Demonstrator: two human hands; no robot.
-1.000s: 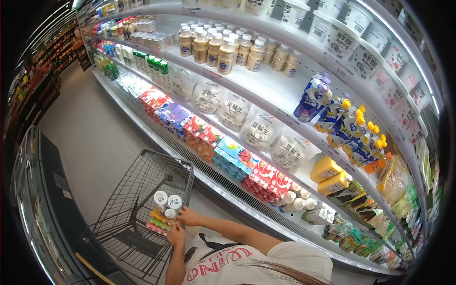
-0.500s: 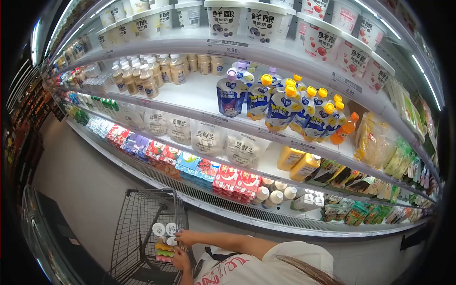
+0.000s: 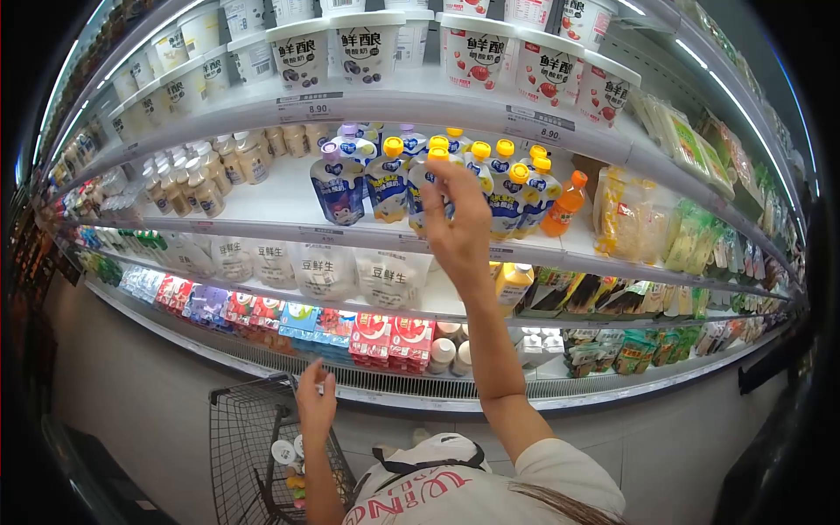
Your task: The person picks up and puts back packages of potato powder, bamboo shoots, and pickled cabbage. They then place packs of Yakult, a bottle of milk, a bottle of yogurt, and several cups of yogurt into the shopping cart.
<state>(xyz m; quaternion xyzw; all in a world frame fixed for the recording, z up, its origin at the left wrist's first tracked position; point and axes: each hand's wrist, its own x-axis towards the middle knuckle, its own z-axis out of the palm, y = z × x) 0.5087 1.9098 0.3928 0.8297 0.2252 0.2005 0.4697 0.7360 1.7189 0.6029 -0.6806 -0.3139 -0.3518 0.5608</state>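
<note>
My right hand (image 3: pixel 457 223) reaches up to the middle shelf, its thumb and fingers bent around the upper part of a yellow-capped yogurt pouch (image 3: pixel 418 208). That pouch stands in the front row, partly hidden by the hand. Left of it are another yellow-capped pouch (image 3: pixel 387 185) and a purple-capped pouch (image 3: pixel 338 191); several more stand to the right. Above the shopping cart (image 3: pixel 249 437), my left hand (image 3: pixel 317 398) is raised with loosely curled fingers and nothing in it. White-lidded containers (image 3: pixel 283 451) and small colourful packs lie in the cart.
An orange bottle (image 3: pixel 565 206) stands right of the pouches, small cream-coloured bottles (image 3: pixel 206 188) to the left. Large yogurt tubs (image 3: pixel 367 52) fill the shelf above. Bagged soy products (image 3: pixel 392 278) and red cartons (image 3: pixel 411 341) sit below. Shelf edges (image 3: pixel 385 234) jut out in front.
My right hand has left the cart and risen to the yogurt pouches. My left hand has lifted off the cart's contents. The view has shifted right along the shelves.
</note>
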